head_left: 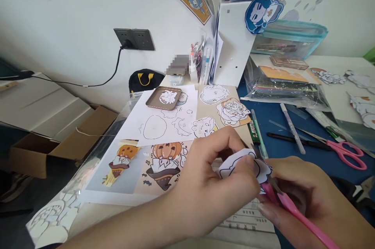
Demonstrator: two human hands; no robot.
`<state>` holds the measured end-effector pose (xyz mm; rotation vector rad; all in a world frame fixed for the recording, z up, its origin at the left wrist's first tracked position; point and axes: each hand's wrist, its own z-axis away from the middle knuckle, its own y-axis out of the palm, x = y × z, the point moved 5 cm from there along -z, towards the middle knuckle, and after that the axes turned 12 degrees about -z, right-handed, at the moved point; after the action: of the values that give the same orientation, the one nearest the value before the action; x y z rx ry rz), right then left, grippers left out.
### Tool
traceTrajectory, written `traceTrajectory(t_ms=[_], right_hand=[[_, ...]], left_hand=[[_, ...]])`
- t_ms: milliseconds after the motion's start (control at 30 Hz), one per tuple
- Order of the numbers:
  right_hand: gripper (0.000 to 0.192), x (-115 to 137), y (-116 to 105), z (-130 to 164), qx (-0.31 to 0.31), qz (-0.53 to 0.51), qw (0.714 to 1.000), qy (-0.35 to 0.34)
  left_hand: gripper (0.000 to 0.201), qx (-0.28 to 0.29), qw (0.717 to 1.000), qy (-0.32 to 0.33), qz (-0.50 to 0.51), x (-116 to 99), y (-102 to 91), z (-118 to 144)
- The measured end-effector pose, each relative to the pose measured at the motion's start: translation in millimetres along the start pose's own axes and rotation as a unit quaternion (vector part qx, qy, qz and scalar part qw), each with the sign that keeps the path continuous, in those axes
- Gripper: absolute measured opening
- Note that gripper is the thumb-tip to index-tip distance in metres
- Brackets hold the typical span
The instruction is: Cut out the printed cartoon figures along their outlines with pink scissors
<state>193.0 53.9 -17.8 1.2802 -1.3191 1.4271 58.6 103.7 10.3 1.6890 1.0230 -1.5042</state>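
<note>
A pink craft knife (pixel 295 212) is gripped in the right hand (pixel 316 198), its fingers curled around the handle and its tip set against a small white paper cutout (pixel 244 167), which is pinched between the thumb and fingers of the left hand (pixel 216 186) just above the table edge. Behind the hands, printed sheets with a pumpkin-headed figure (pixel 165 163) are spread on the table (pixel 295 124), and a small brown tray (pixel 164 98) is set on a cut white sheet (pixel 164 122) farther back. Pink scissors (pixel 347 153) are laid well apart to the right, near some pens (pixel 291 128).
</note>
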Motion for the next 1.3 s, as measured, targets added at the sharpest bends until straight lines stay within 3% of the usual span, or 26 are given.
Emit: traceTrajectory(t_ms=[167, 400, 533, 833, 1000, 1100, 1200, 1300], right_hand=[[0.053, 10, 2, -4, 0.001, -0.026, 0.999, -0.033], [0.039, 13, 6, -9, 0.075, -0.004, 0.997, -0.015], [0.050, 12, 0, -9, 0.059, -0.002, 0.998, -0.037], [0.045, 13, 5, -6, 0.072, -0.011, 0.997, -0.031], [0.043, 13, 7, -10, 0.030, -0.054, 0.998, -0.004], [0.057, 13, 3, -8, 0.001, -0.057, 0.998, -0.027], [0.061, 7, -1, -4, 0.026, -0.010, 0.999, -0.038], [0.052, 3, 0, -4, 0.064, 0.031, 0.997, -0.034]], left_hand=[[0.020, 0.003, 1.000, 0.000, 0.004, -3, 0.6, 0], [0.022, 0.005, 1.000, -0.003, 0.004, -2, 1.0, 1], [0.021, 0.011, 1.000, -0.005, 0.007, -2, 0.5, 2], [0.020, 0.011, 1.000, -0.019, -0.004, -1, 1.6, 2], [0.021, 0.003, 1.000, -0.026, 0.009, 0, 1.4, 4], [0.022, 0.009, 0.999, -0.028, 0.016, 1, 2.0, 4], [0.022, 0.010, 0.999, -0.027, 0.019, 2, 1.8, 3], [0.021, 0.011, 0.999, -0.023, 0.026, 1, 2.1, 2]])
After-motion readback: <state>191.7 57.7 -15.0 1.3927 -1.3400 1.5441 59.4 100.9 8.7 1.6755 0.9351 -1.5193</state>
